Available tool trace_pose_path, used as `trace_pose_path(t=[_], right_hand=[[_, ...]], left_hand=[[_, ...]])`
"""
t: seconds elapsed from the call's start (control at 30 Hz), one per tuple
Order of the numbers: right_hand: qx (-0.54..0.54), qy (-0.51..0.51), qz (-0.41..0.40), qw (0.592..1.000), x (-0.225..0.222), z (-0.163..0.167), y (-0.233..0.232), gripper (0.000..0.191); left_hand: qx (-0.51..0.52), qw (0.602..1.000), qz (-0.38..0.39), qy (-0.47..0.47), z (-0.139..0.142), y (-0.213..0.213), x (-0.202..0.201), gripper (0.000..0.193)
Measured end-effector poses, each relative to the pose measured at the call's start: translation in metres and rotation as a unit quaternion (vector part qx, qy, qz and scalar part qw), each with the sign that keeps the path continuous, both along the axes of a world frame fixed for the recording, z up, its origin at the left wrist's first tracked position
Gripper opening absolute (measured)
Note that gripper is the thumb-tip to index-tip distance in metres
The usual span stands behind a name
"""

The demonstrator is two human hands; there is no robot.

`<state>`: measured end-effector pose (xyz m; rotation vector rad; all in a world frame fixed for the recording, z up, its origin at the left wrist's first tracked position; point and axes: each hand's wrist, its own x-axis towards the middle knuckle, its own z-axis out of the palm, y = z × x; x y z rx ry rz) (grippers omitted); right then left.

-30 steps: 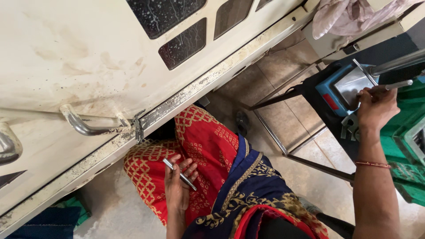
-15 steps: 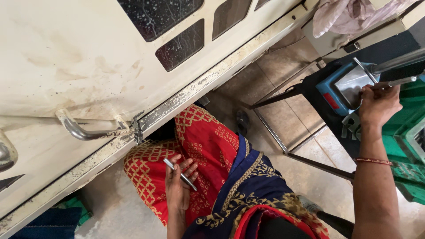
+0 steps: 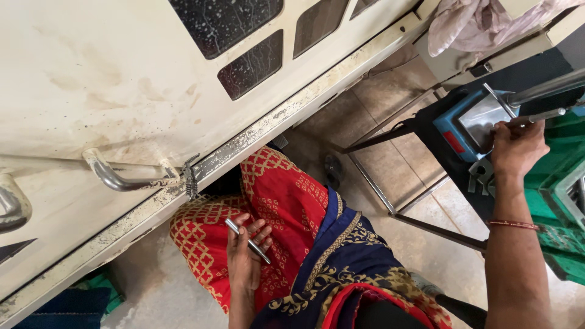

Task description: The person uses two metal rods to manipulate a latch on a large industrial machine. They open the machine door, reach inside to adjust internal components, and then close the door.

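Steel glints in our left hand (image 3: pixel 244 259): a short metal rod (image 3: pixel 247 240) lies slantwise across the palm, with our fingers curled loosely around it, so the grip is closed on the rod. The hand rests on our lap, on the red patterned cloth (image 3: pixel 280 201) with its gold lattice, just beside the dark blue gold-trimmed fabric (image 3: pixel 341 256).

Our right hand (image 3: pixel 518 149) is stretched well away to the right, and its fingers close on a thin metal lever (image 3: pixel 545 114) at a blue machine (image 3: pixel 472 122) on a dark metal stand (image 3: pixel 420 176). A red bangle (image 3: pixel 514 225) circles that wrist. Green crates (image 3: pixel 563 189) stand just beyond the machine.

Above our lap runs a stained cream panel (image 3: pixel 122 79) with dark window openings, a bent metal handle (image 3: pixel 119 176) fixed near its lower edge. A pale crumpled cloth (image 3: pixel 481 24) lies at the upper right.
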<state>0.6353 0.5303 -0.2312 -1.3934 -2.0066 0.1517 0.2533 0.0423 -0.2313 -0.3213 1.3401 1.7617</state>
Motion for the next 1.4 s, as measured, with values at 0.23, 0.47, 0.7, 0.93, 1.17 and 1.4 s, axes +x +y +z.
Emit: trace_pose_path(t=[0.23,0.47,0.7,0.93,1.17,1.4], right_hand=[[-0.023,0.018,-0.007,1.000,-0.002,0.001,0.001,0.031],[-0.047,0.027,-0.021,0.998,-0.002,0.004,0.002,0.027],[-0.028,0.020,-0.012,0.999,-0.004,0.002,-0.002,0.023],[-0.025,0.017,-0.008,1.000,-0.003,0.002,-0.001,0.027],[0.007,-0.008,-0.002,1.000,-0.003,0.002,0.000,0.026],[-0.006,0.018,-0.005,1.000,-0.005,0.004,-0.004,0.027]], left_hand=[[-0.004,1.000,0.000,0.001,-0.001,0.000,0.000,0.040],[0.002,1.000,0.004,-0.003,-0.003,0.000,0.001,0.038],[-0.003,1.000,0.012,0.002,-0.006,-0.003,-0.001,0.039],[0.017,1.000,0.013,-0.001,-0.010,-0.004,0.000,0.039],[0.015,1.000,0.013,0.004,-0.013,-0.006,0.000,0.039],[0.009,1.000,0.008,0.005,-0.011,-0.007,0.000,0.039]])
